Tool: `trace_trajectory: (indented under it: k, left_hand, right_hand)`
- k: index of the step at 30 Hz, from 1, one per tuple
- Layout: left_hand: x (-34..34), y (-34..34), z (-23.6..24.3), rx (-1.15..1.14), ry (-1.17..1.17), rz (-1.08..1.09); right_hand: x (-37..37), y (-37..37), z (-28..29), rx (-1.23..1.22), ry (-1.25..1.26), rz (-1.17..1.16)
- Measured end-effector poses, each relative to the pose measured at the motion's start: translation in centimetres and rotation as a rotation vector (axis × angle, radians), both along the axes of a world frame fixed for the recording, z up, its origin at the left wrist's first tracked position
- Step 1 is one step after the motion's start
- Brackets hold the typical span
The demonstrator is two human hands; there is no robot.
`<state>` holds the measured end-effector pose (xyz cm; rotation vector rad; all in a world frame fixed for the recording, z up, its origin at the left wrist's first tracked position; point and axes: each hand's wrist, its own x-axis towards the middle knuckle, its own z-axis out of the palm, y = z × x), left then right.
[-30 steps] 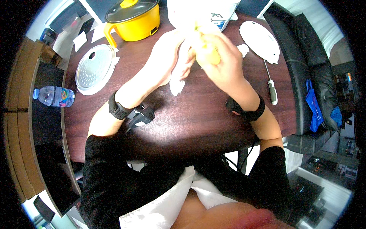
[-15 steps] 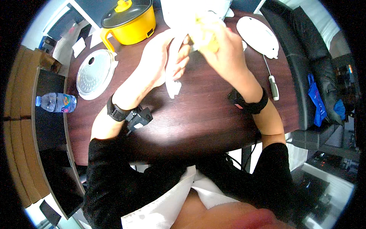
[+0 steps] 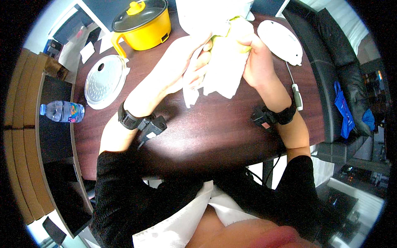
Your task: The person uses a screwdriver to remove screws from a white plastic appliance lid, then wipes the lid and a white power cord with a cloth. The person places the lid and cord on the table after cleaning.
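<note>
My left hand is closed, fingers curled round a crumpled white tissue whose loose end hangs below the palm. My right hand grips a soft white and yellow-green tissue pack, thumb on its upper part. The pack hangs down between the hands, over the dark wooden table. The left fingertips are close to its upper left edge; glare hides whether they touch it. Just beyond the hands stands a white appliance, partly cut off by the top of the view.
A yellow pot with a dark lid stands at far left, near a round perforated tray. A water bottle lies at the left edge. On the right are a white oval part and a screwdriver.
The yellow-green blur in my right hand has become a clear pack, now hanging lower between the hands. My right hand has turned and shifted slightly right; the left stays nearly still.
</note>
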<state>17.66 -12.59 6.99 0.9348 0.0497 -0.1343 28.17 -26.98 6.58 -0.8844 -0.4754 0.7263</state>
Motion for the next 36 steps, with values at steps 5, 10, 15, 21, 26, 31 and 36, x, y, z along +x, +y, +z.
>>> trace_trajectory:
  k: [5,10,15,21,26,31,36]
  left_hand:
    - [0.1,-0.7,-0.8,0.334,-0.127,0.158]
    - [1.0,1.9,-2.2,0.274,-0.196,0.184]
    - [2.4,3.1,-5.0,1.220,-0.688,0.500]
    - [0.7,2.1,-0.8,0.027,-0.081,0.145]
    - [0.4,0.1,-1.4,0.476,-0.167,0.219]
    - [0.3,-1.5,-2.0,0.657,-0.221,0.307]
    - [1.2,-0.5,-2.8,0.626,-0.192,0.472]
  right_hand:
    - [-0.3,-0.2,0.4,-0.146,-0.086,-0.063]
    - [-1.7,-1.4,1.0,-0.294,-0.672,-0.011]
    - [-1.9,-1.3,2.8,-0.379,-0.749,-0.144]
    - [1.5,-1.2,0.4,-0.381,-0.371,-0.271]
    - [0.3,-0.2,-0.1,-0.461,-0.553,-0.216]
    - [-0.4,0.1,-1.0,-0.470,-0.776,-0.267]
    - [-2.5,0.0,-0.1,-0.389,-0.956,-0.188]
